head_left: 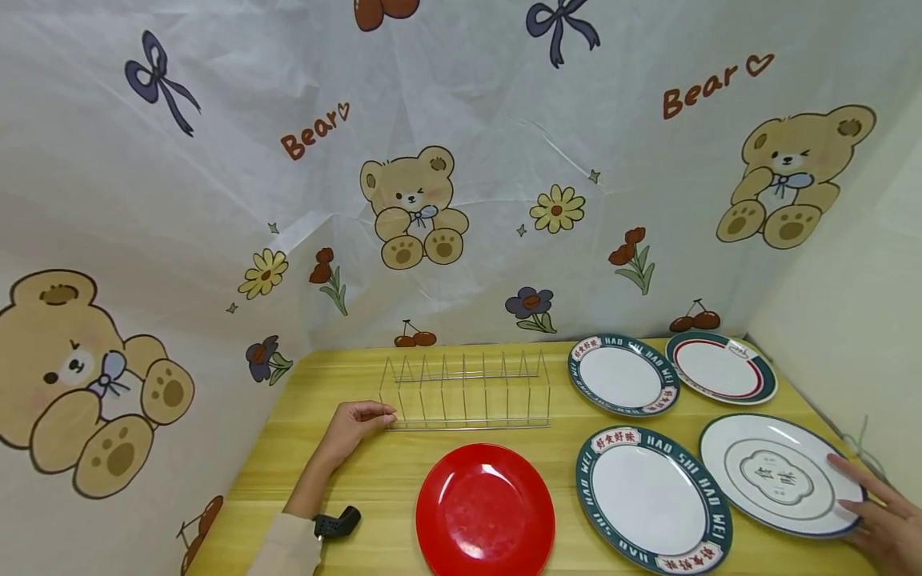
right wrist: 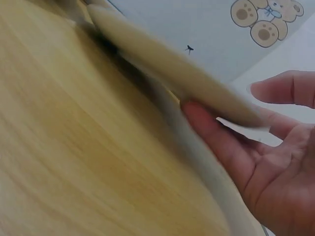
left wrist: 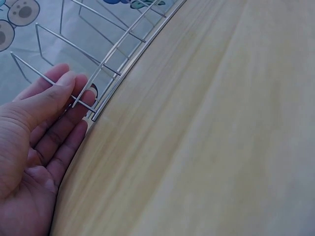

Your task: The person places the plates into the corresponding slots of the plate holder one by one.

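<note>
1. You are at a pale wooden table (head_left: pixel 403 480) set into a corner, with a cartoon bear sheet (head_left: pixel 216 200) hung behind it and a plain wall close on your right.
2. Your left hand (head_left: pixel 354 424) is at the near left corner of the wire plate rack (head_left: pixel 468 392); in the left wrist view the thumb (left wrist: pixel 56 91) and fingers pinch a thin end wire there. Judged from this, that grip steadies the rack, so keep it low at the base rail, where it resists tipping best.
3. Your right hand (head_left: pixel 882 516) is at the right rim of the white plate with grey rings (head_left: pixel 781 472). Its fingers slip under the raised edge while the thumb (right wrist: pixel 285 88) hovers above, relaxed and not yet closed on it. Bring the thumb down firmly before lifting higher.
4. That plate lies just beside the table's right edge and the wall, so there is little room past your right hand.
5. Toward your left hand from it lie a green-rimmed plate (head_left: pixel 651 500) and a red plate (head_left: pixel 485 512); two more plates (head_left: pixel 670 376) sit beyond. Carrying above them looks safest.
6. The rack's slots stand empty, open from above.
</note>
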Tool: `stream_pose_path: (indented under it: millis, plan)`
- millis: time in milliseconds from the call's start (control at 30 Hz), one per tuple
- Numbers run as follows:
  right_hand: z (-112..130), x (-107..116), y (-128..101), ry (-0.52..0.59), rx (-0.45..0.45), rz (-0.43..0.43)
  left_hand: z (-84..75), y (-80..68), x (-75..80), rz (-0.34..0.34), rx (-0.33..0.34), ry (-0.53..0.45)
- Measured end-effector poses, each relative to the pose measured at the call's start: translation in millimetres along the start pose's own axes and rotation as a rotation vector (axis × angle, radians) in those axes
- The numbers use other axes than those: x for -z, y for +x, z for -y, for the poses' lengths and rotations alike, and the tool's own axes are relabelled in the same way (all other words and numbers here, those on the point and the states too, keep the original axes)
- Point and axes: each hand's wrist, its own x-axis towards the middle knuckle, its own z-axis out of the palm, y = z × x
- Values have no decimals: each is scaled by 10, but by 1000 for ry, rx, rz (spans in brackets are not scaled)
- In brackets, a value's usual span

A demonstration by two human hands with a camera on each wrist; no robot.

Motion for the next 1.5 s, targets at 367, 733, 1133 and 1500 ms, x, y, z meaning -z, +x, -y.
stream_pose_path:
  millis: [367, 733, 1133, 1500]
  plan:
    - [-15, -33, 39, 469, 249, 309, -1, 3, 3, 5, -3, -11]
    - [79, -321, 87, 674, 373, 252, -23, -2, 38, 2, -3, 6]
    - [314, -634, 143, 601, 419, 281, 34, 18, -19, 22, -38, -17]
    - [623, -1242, 168, 422, 338, 137, -7, -6, -30, -79, -54, -2]
